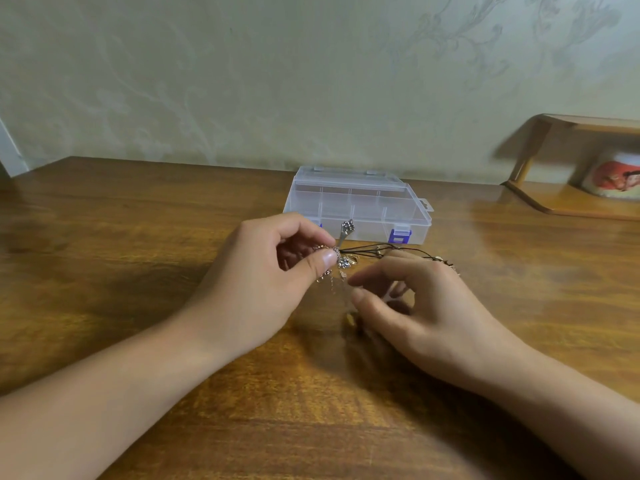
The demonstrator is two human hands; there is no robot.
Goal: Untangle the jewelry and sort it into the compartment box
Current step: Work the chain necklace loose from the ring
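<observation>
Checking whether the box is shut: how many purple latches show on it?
2. One latch sits at the front right of the box; the other peeks out behind the left hand, mostly hidden.

Dim, soft light; glare on the desk [485, 216] toward 2 o'clock, motion blur, edges bowed by the wide lens

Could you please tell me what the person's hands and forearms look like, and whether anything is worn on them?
Both forearms are bare up to the frame's edge, with no sleeves in view. The left hand shows no ring, watch, bracelet or glove; its thumbnail is short and unpainted. The right hand likewise shows no ring, watch or glove, though its fingers are somewhat blurred.
</observation>
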